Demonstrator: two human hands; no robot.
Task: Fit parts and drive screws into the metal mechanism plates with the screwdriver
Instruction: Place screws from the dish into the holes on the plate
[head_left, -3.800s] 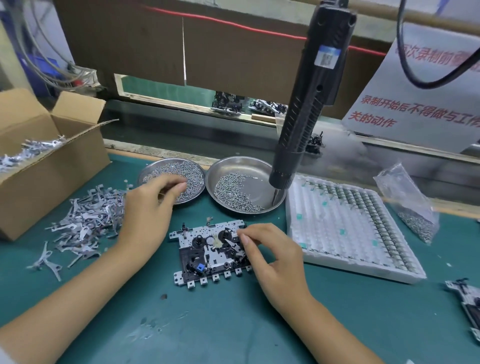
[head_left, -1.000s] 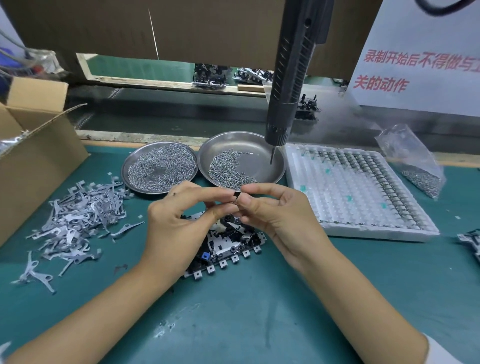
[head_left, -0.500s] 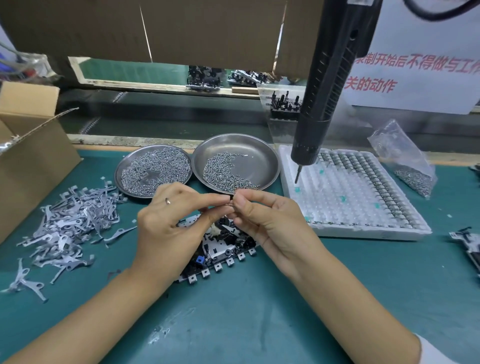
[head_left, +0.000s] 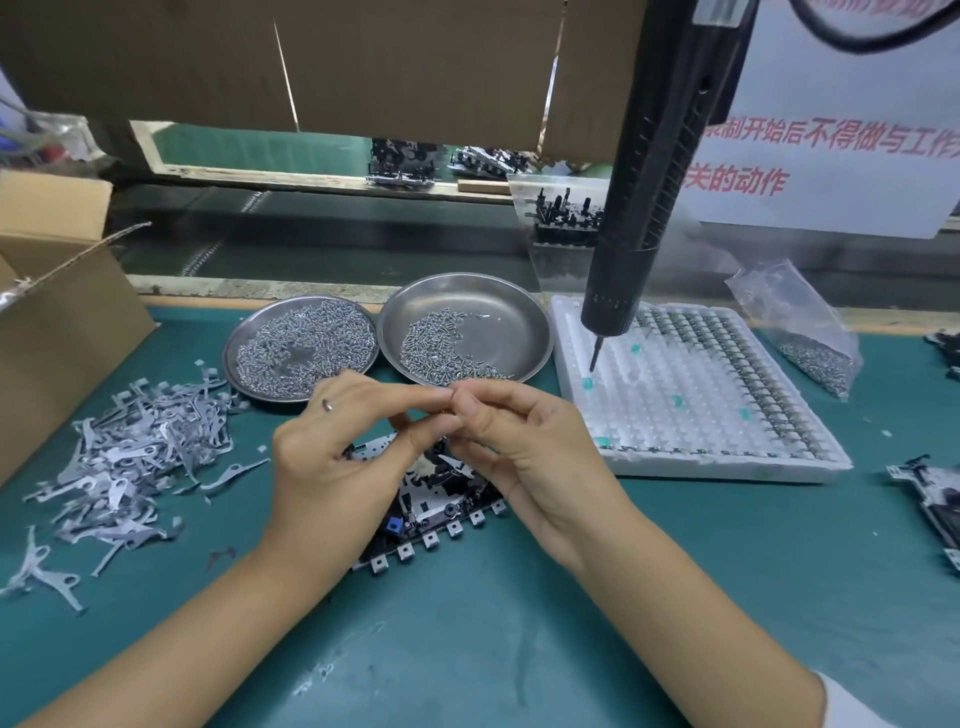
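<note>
Pinches a small part (head_left: 451, 404) between thumb and forefinger of the left hand (head_left: 337, 457), with the fingertips of the right hand (head_left: 524, 447) closed narrow on the same spot, tip to tip; too tiny to say whether screw or fitting. Holds both hands raised just above the mechanism plate (head_left: 441, 514), which lies flat on the green mat (head_left: 493, 649), partly hidden beneath them. Leaves the screwdriver (head_left: 649, 208) untouched, hanging with its bit over the white tray (head_left: 675, 462) to the right. Shows two steel dishes just behind the hands, the left dish (head_left: 231, 358) fuller of screws than the right dish (head_left: 514, 332), a pile of metal levers (head_left: 130, 467) to the left and a bag of screws (head_left: 810, 343) far right. Risks, in all likelihood, dropping the part during the pass between fingertips: would fall into the plate's workings or onto the mat and be hard to find. Risks also seating it crooked, so that the screw drives askew. Differs little from half a second ago, with the same meeting of fingertips; differs from nearly four seconds back, when reached into the left dish with the left hand and rested the right on the plate.
</note>
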